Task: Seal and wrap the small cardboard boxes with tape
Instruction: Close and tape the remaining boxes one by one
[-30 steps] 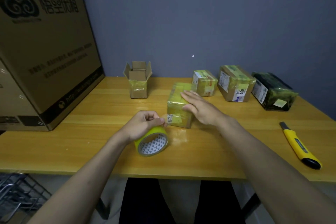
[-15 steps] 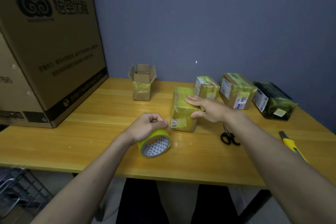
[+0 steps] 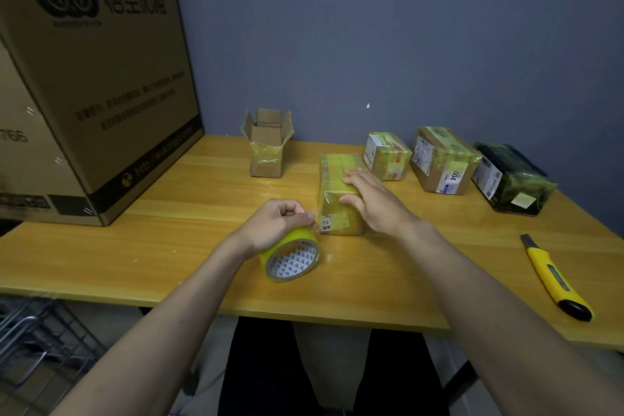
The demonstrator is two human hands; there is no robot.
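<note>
Left hand (image 3: 277, 223) pinches the tape roll (image 3: 291, 258); at its two o'clock, right hand (image 3: 373, 203) lies spread on the box (image 3: 334, 199).

On the desk (image 3: 169, 246), a wrapped box (image 3: 337, 192) lies near the middle, with the right hand (image 3: 374, 203) resting on its top and right side. Just left and in front of it stands the tape roll (image 3: 292, 258), held from above by the left hand (image 3: 275, 223). Behind, along the wall, stand an open box (image 3: 266, 149), then three wrapped parcels (image 3: 386, 155) (image 3: 444, 159) (image 3: 513, 179) to its right. A large carton (image 3: 101, 78) fills the desk's far left. A utility knife (image 3: 553, 277) lies at the right, near the front edge.
</note>
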